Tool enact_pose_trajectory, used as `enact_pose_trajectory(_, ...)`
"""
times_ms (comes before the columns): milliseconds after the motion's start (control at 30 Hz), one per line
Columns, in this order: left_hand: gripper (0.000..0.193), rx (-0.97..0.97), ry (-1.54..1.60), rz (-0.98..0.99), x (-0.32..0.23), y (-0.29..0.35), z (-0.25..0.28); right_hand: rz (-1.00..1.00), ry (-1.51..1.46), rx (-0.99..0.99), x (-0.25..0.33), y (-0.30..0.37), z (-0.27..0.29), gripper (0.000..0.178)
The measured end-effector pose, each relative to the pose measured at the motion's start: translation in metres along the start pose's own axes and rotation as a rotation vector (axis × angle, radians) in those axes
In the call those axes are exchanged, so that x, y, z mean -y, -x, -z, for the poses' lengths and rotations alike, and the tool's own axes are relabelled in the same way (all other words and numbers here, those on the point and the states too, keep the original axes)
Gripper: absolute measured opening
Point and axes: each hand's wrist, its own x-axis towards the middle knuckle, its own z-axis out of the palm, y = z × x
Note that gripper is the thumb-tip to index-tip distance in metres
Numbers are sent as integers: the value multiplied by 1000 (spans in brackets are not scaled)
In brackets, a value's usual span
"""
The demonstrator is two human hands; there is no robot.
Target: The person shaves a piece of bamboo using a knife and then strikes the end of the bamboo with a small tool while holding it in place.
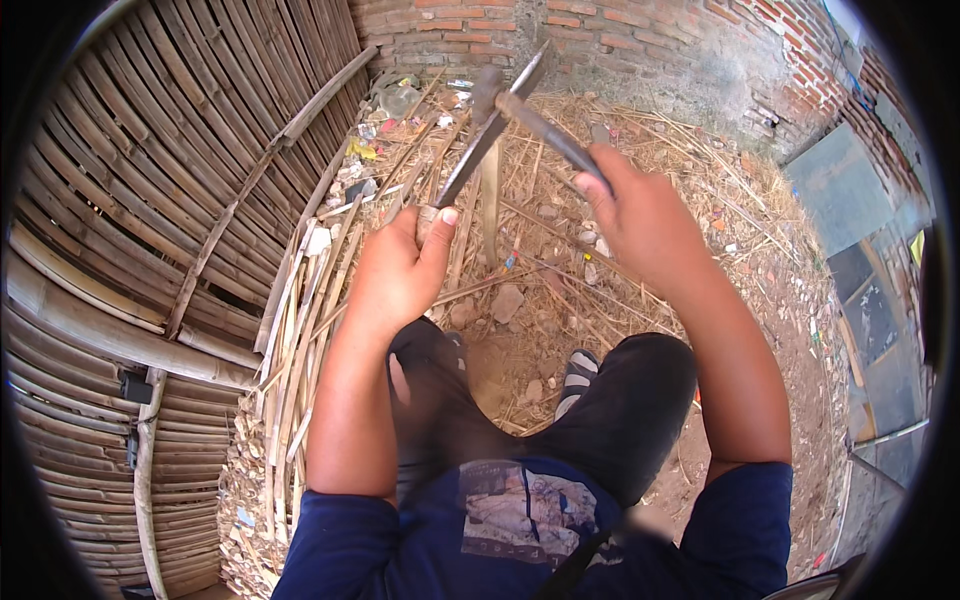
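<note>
My left hand [400,262] is closed around the handle of a machete [472,162], whose long dark blade slants up and to the right, away from me. In my right hand [645,215] is a hammer [548,130], gripped by its handle. The hammer's head crosses the blade near its middle; whether they touch, I cannot tell. Below the blade a pale bamboo piece [490,205] stands roughly upright on the littered ground between my knees. Its top meets the blade's line, and how far the edge bites in is hidden.
A bamboo slat wall [200,130] rises at the left, with long bamboo strips [318,300] lying along its foot. Behind stands a brick wall [640,50]. Dry straw, stones [507,303] and scraps cover the ground. Grey panels [850,190] lean at the right.
</note>
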Motion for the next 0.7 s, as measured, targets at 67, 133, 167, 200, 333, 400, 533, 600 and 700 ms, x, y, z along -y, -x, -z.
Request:
enact_pose_trajectory(67,50,-62,-1,-37,-1,-2,-2,-17,54,142,0,0,-6,38)
enact_pose_trajectory(133,49,-80,7,-42,-2,-3,-2,-83,-15,163,8,-4,5,38)
enact_pose_trajectory(167,50,-69,11,-26,-3,-2,0,-116,-49,172,12,-6,12,39)
enact_pose_trajectory(200,51,-56,17,-4,-2,-1,-1,-107,-84,111,14,-7,17,39)
enact_pose_trajectory(333,50,-54,-13,-27,0,-1,-1,-23,-182,-171,21,-7,33,38)
enact_pose_trajectory(400,49,-105,7,-72,0,-1,-3,20,-186,-275,20,-6,34,34)
enact_pose_trajectory(533,50,-122,-10,-61,2,-6,-7,-41,28,10,-4,7,1,34)
enact_pose_trajectory(600,50,-127,-25,-38,0,-10,-2,-70,-12,68,4,1,8,35)
enact_pose_trajectory(700,56,-90,-32,15,1,-8,5,-111,-113,58,18,-7,22,38)
